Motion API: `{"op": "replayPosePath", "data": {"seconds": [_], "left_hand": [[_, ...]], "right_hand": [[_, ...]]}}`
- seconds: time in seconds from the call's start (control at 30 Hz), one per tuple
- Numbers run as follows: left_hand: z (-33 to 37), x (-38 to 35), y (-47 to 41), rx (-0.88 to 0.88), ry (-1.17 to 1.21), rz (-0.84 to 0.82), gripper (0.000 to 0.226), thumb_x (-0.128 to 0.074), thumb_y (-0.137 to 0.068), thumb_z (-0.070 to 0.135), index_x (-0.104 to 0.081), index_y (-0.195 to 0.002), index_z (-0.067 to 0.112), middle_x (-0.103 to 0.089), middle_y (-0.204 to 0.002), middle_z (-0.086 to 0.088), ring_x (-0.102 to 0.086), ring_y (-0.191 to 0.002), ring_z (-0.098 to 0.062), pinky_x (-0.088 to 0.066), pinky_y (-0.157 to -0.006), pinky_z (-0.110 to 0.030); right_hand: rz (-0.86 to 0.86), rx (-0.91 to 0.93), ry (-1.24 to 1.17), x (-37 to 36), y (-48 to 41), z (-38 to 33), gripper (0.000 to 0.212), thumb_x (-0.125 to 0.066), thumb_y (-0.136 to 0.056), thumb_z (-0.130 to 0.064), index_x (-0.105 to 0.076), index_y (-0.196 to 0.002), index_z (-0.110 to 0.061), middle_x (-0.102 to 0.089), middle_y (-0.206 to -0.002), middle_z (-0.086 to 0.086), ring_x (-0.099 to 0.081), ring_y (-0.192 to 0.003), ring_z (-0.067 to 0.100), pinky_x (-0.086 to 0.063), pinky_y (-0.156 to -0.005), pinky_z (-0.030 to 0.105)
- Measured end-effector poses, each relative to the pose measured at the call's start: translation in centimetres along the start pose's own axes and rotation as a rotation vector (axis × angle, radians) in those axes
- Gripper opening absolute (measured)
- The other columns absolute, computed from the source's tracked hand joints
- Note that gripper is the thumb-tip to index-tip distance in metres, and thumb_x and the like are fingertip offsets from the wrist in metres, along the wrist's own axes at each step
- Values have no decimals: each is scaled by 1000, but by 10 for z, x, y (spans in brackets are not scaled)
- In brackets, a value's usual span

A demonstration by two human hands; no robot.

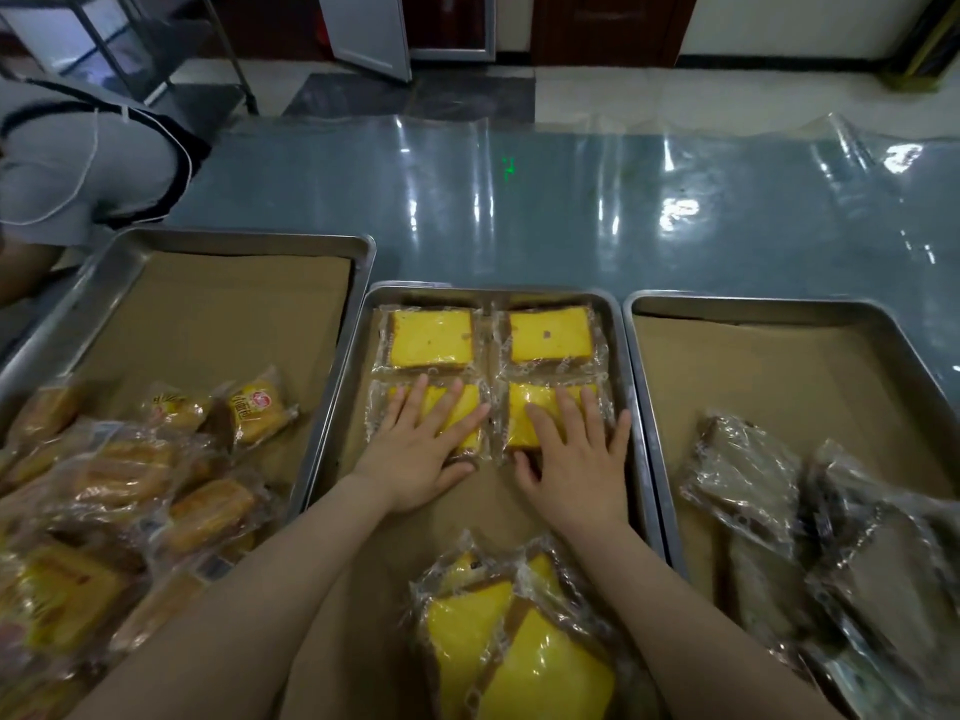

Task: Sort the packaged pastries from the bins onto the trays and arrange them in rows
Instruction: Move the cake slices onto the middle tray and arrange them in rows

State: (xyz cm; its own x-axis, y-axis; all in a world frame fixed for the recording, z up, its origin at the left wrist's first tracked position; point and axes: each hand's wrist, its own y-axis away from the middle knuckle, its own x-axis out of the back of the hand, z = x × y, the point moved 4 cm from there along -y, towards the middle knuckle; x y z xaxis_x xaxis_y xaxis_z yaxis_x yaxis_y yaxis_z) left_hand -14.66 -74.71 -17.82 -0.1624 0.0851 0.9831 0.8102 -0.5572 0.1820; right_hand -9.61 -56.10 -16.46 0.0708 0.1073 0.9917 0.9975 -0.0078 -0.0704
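Loose yellow cake packets [514, 641] lie nearest — beyond, both hands' fingers [415, 400] spread flat, pressing two wrapped slices [540, 407].

Glossy blue-grey table cover [571, 210], another person's grey sleeve [78, 168] (far left), open metal door [363, 28]

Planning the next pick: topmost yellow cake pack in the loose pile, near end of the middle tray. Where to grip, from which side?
Judging from its pose, take the topmost yellow cake pack by its long edges, from above. It lies tilted across another pack, with crinkled film all round, so pinching the cake itself should hold better than the loose wrap. Both hands are flat on the second row.
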Motion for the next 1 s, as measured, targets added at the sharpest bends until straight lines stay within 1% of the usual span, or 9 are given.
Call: {"op": "replayPosePath", "data": {"seconds": [0.23,0.47,0.6,0.73,0.77,0.83,0.87,0.9,1.0], "left_hand": [[-5,1,-1,-15,-29,78,67,0,-82,75,23,-140,49,20,-154,3,22,-140,-33,19,-110,-46],[-7,7,9,-35,-100,114,66,-10,-87,66,16,-143,42,6,-157,0,13,-143,-22,16,-112,-47],[-9,11,24,24,-77,93,67,-15,-89,64,10,-145,36,8,-157,-1,10,-144,-22,13,-114,-44],[-2,12,54,106,90,116,61,-27,-98,49,3,-148,32,12,-153,5,17,-141,-13,15,-113,-33],[1,12,64,130,186,133,57,-30,-99,42,-3,-149,31,9,-152,8,17,-139,-9,14,-112,-29],[8,12,90,187,441,190,50,-39,-100,31,-23,-147,30,-8,-150,14,3,-138,-2,2,-113,-24],[12,12,104,219,566,241,46,-43,-99,26,-35,-143,30,-22,-147,16,-12,-137,0,-9,-112,-23],[18,13,117,253,663,300,40,-47,-97,22,-47,-137,28,-38,-139,16,-29,-130,1,-22,-107,-19],[36,11,153,380,851,424,24,-55,-93,16,-65,-107,34,-62,-105,21,-57,-96,4,-36,-78,-2]], "right_hand": [[-10,-31,12,2,1,-1,59,-35,-90,-56,-36,-143,-30,-20,-158,8,-2,-147,32,13,-110,57],[-26,-32,35,2,3,0,56,-32,-93,-54,-37,-143,-30,-23,-157,8,-1,-147,33,13,-108,64],[-78,-42,35,4,5,1,57,-28,-95,-57,-25,-148,-35,-10,-160,4,10,-146,29,18,-107,63],[14,-86,-144,18,21,4,59,-43,-94,-51,-26,-148,-31,-2,-161,6,20,-144,28,27,-105,51],[63,-101,-240,24,29,6,55,-51,-94,-43,-35,-144,-28,-11,-160,8,13,-146,29,23,-109,48],[139,-105,-447,36,48,13,40,-60,-90,-23,-53,-129,-19,-40,-145,8,-21,-142,30,-9,-118,42],[142,-102,-536,39,58,17,33,-61,-89,-16,-59,-121,-15,-51,-132,5,-40,-130,25,-27,-110,32],[122,-104,-593,41,69,20,28,-61,-88,-11,-62,-116,-13,-56,-121,2,-51,-115,17,-35,-98,22],[24,-110,-576,43,100,23,15,-62,-90,-14,-69,-103,-12,-63,-97,0,-54,-82,9,-34,-67,12]]}}
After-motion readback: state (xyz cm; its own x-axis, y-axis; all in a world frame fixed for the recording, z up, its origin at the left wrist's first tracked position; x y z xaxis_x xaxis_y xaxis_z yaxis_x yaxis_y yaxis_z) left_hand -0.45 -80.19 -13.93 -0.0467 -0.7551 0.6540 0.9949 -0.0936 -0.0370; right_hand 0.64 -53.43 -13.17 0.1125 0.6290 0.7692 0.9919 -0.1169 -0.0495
